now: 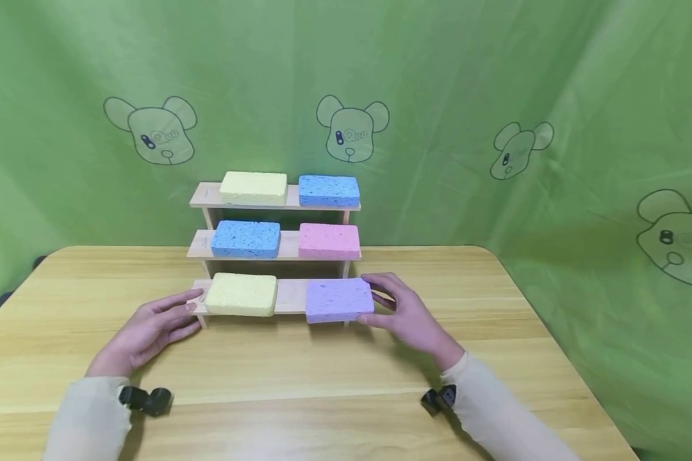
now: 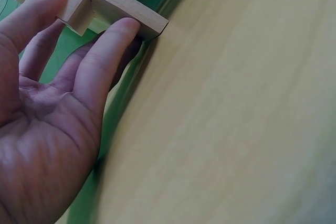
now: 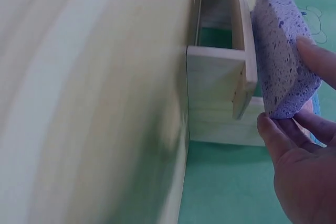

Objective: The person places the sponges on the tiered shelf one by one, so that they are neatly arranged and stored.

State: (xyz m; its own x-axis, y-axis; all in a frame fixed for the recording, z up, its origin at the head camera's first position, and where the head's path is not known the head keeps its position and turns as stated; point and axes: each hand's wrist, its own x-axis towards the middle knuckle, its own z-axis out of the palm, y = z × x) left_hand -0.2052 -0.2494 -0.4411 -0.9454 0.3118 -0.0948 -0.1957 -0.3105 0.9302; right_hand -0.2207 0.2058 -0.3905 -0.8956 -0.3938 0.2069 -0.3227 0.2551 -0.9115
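Observation:
A small three-tier wooden rack (image 1: 291, 296) carries sponges on its shelves. My right hand (image 1: 403, 314) grips a purple sponge (image 1: 339, 299) by its right end, at the right of the lowest shelf. In the right wrist view, the thumb lies on the broad face of the purple sponge (image 3: 283, 51) and the fingers are at its end. My left hand (image 1: 156, 326) holds the left end of the lowest shelf, with one finger against the side board (image 2: 126, 6) in the left wrist view. Beside the left hand, a yellow sponge (image 1: 242, 294) rests on that shelf.
The middle shelf bears a blue sponge (image 1: 245, 239) and a pink sponge (image 1: 329, 241). On the top shelf lie a pale yellow sponge (image 1: 254, 187) and another blue sponge (image 1: 329, 191). The rack stands on a wooden table (image 1: 300, 397), near a green curtain (image 1: 427, 192).

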